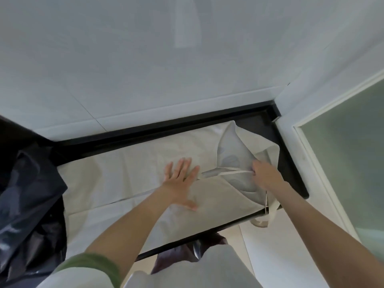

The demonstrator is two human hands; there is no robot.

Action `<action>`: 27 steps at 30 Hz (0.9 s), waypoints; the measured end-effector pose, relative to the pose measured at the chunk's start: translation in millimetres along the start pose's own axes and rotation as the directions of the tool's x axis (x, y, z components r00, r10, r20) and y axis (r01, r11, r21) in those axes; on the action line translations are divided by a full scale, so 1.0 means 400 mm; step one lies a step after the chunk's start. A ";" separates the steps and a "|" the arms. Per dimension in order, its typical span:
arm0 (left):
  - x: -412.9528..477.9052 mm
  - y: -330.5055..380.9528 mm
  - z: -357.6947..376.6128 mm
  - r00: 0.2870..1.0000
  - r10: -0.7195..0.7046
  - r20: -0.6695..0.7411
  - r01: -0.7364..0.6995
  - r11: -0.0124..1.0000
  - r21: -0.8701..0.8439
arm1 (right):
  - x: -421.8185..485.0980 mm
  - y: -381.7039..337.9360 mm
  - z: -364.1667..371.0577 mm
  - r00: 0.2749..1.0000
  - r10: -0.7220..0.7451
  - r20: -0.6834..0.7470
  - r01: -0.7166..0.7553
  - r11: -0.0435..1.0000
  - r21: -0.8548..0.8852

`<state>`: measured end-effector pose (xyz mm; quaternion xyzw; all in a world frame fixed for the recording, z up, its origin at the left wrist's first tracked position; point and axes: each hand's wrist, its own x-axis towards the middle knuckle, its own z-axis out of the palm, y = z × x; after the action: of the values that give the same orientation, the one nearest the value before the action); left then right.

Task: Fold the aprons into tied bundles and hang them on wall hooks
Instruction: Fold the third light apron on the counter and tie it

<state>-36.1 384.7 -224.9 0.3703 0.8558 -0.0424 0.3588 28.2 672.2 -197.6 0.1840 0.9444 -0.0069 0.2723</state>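
A cream apron lies spread flat over a black counter, its lower part folded up along the front. My left hand presses flat on the cloth near the middle, fingers spread. My right hand pinches a thin cream strap at the apron's right end, where the fabric is bunched and partly lifted. A wider strap hangs over the counter's front edge. No wall hooks show in view.
A pale tiled wall rises behind the counter. A frosted glass door with a white frame stands at the right. Dark plastic bags pile up at the left. A purple cloth hangs below the counter's front edge.
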 end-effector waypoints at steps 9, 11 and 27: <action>0.000 0.004 -0.001 0.999 -0.014 0.030 0.014 1.000 -0.003 | 0.077 0.047 -0.139 0.954 0.016 -0.299 0.018 0.994 0.110; -0.002 0.006 -0.002 0.999 -0.011 0.037 0.011 1.000 0.000 | 0.103 0.038 -0.167 0.953 -0.042 -0.299 0.078 0.991 0.107; 0.066 0.121 -0.083 0.933 -0.174 -0.314 0.061 0.939 -0.338 | 0.115 -0.084 -0.300 0.948 -0.318 0.015 0.280 0.854 0.438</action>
<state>-35.8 446.9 -208.0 0.2555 0.9210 0.1410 0.2582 -80.9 670.3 -122.2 0.0900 0.9238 -0.2653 0.2611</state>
